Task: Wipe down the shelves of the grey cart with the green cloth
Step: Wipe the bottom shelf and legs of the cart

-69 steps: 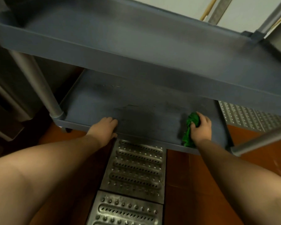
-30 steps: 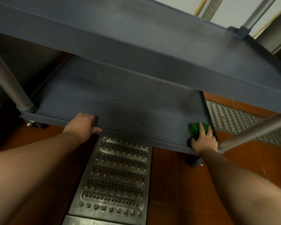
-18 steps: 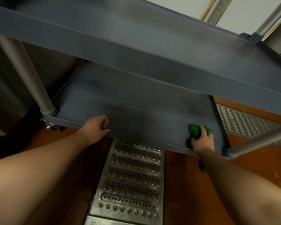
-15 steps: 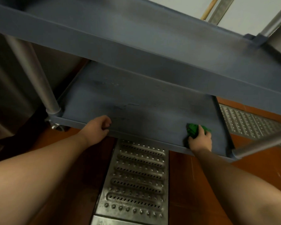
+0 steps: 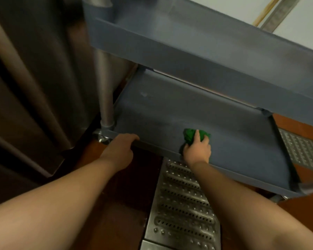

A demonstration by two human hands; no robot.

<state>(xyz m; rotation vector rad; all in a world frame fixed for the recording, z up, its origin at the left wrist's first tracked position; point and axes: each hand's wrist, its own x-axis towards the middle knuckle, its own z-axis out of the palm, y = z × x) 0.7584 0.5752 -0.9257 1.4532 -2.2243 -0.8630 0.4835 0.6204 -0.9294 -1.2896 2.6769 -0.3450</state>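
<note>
The grey cart's bottom shelf (image 5: pixel 233 134) lies low in front of me, under a higher grey shelf (image 5: pixel 215 56). My right hand (image 5: pixel 197 148) holds a bunched green cloth (image 5: pixel 189 135) against the bottom shelf, near its front rim and left of the middle. My left hand (image 5: pixel 120 148) grips the shelf's front rim near the front-left corner, its fingers curled over the edge. A metal post (image 5: pixel 105 94) rises from that corner.
A perforated metal drain grate (image 5: pixel 182 206) runs along the red-brown floor under my arms, with another grate (image 5: pixel 304 150) at the right. A dark steel cabinet (image 5: pixel 34 87) stands close on the left. A caster (image 5: pixel 100 138) sits under the cart's front-left corner.
My right hand has slid the green cloth leftward along the bottom shelf, from the front-right corner toward the middle. My left hand has shifted toward the front-left corner. The view has swung left.
</note>
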